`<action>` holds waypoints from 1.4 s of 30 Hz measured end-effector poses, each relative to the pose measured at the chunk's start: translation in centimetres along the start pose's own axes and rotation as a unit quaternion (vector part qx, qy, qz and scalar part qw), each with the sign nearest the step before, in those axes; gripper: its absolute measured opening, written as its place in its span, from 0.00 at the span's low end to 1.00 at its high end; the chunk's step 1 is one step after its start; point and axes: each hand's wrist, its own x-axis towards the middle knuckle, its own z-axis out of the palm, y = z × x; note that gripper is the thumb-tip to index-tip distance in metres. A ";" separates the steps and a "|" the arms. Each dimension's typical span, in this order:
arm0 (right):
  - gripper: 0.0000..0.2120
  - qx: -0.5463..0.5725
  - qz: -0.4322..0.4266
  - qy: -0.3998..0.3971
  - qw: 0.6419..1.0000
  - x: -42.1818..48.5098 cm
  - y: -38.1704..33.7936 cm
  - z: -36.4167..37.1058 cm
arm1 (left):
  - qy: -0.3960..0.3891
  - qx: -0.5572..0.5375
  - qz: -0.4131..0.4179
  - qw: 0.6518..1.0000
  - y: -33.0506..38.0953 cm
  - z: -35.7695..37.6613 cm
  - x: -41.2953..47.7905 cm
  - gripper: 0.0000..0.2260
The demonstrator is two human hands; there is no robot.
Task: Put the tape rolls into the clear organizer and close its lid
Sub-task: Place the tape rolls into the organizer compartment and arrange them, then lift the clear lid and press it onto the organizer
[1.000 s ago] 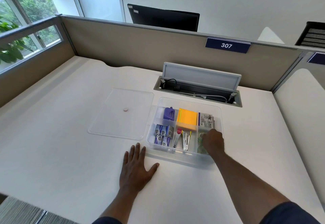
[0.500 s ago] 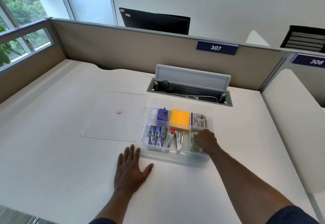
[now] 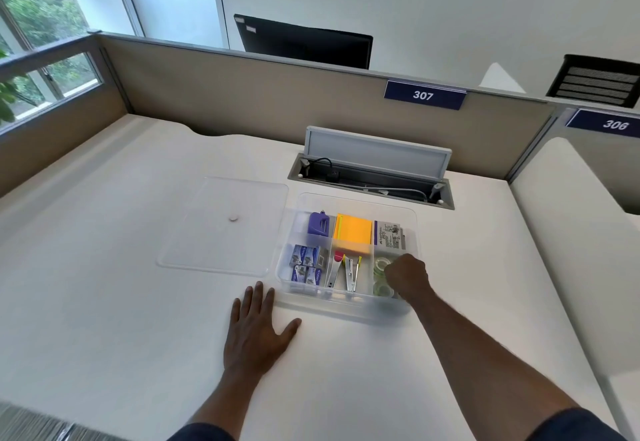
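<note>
The clear organizer (image 3: 349,307) stands open on the white desk. Its near right compartment holds clear tape rolls (image 3: 381,264), with my right hand (image 3: 406,276) curled over them inside that compartment; whether it grips a roll is hidden. The other compartments hold blue staple boxes, staplers, orange sticky notes, a purple item and a printed pack. The clear lid (image 3: 221,229) lies flat on the desk to the left of the organizer. My left hand (image 3: 258,328) rests flat on the desk with fingers spread, just in front of the organizer's near left corner.
An open cable trough (image 3: 370,186) with a raised flap sits right behind the organizer. Beige partition walls (image 3: 277,104) bound the desk at the back and left. A second desk surface (image 3: 571,232) adjoins on the right.
My right hand has stayed in the near right compartment, shifting slightly so more of the tape rolls show beside it. My left hand has not moved. The camera view has drifted a little.
</note>
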 end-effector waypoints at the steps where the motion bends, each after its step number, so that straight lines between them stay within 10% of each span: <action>1: 0.14 0.005 0.000 0.018 1.000 -0.1 -0.2 -0.1 | 0.000 0.000 0.000 1.000 0.0 0.0 0.0 0.41; 13: 0.10 0.102 -0.058 0.208 0.971 -0.4 -3.4 -4.3 | -0.020 -0.023 0.001 1.000 -0.2 -0.4 -0.1 0.37; 24: 0.14 0.153 -0.217 0.116 0.957 -3.0 -12.9 -0.2 | 0.109 -0.216 -0.126 0.962 -2.5 -7.2 4.4 0.14; 42: 0.14 0.015 -0.111 -0.016 0.994 -6.5 -23.5 13.7 | 0.007 -0.168 -0.184 0.968 -14.7 -9.5 15.9 0.30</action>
